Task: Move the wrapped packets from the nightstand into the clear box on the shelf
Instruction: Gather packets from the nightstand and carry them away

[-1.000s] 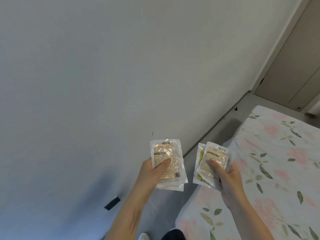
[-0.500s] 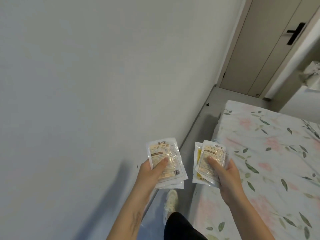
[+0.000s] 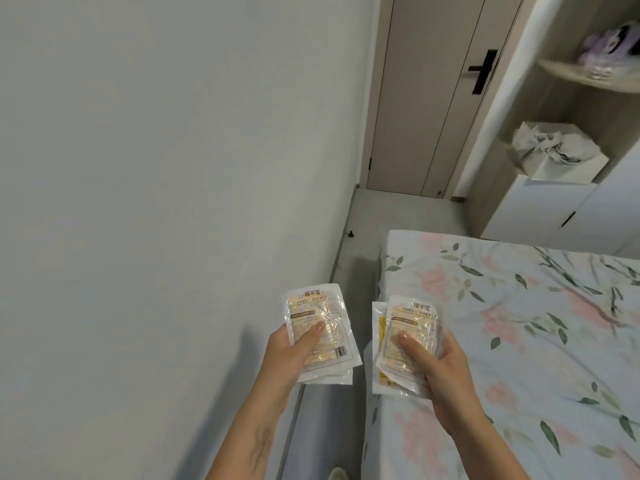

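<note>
This is a bedroom in a home. A bed with a flower-printed sheet fills the lower right, with a narrow strip of grey floor between it and a plain white wall. At the far end stands a closed door with a black handle. Beside it, open shelves hold a soft toy (blurred) and a white box above cabinet doors.

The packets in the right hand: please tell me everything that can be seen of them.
The packets are flat clear wrappers with a pale tan pad inside and "HAND WARMER" printed on top. At least two are stacked, the back one showing yellow at its left edge. The right hand grips them upright, thumb across the front, above the bed edge.
</note>
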Tool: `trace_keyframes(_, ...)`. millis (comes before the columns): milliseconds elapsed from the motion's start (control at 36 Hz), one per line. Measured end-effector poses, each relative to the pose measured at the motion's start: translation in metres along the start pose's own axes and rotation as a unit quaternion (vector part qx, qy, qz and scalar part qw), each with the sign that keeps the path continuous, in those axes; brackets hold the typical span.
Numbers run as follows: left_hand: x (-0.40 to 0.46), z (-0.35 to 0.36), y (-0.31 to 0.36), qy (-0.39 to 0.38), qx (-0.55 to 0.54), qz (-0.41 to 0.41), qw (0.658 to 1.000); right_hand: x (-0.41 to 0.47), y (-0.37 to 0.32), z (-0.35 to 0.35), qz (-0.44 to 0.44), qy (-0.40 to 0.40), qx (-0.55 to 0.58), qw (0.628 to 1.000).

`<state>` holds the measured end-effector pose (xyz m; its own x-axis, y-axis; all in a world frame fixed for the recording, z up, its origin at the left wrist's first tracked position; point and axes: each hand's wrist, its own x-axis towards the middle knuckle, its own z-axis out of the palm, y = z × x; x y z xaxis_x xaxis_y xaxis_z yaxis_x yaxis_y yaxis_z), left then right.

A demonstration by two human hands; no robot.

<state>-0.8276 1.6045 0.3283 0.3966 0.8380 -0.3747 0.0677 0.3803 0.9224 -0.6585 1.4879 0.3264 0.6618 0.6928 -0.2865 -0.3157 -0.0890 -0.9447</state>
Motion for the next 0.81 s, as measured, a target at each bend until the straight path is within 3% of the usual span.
trace_keyframes(444,0.252,0.087,0.098,-0.031,0.015,-0.019,0.999,0.233,-0.078,0.013,0.012,0.045,0.018,0.999)
trace_keyframes(806,0.502,0.143,0.187,-0.022,-0.011,-0.001,1.0,0.505,-0.145,0.091,-0.008,0.014,0.017,1.0)
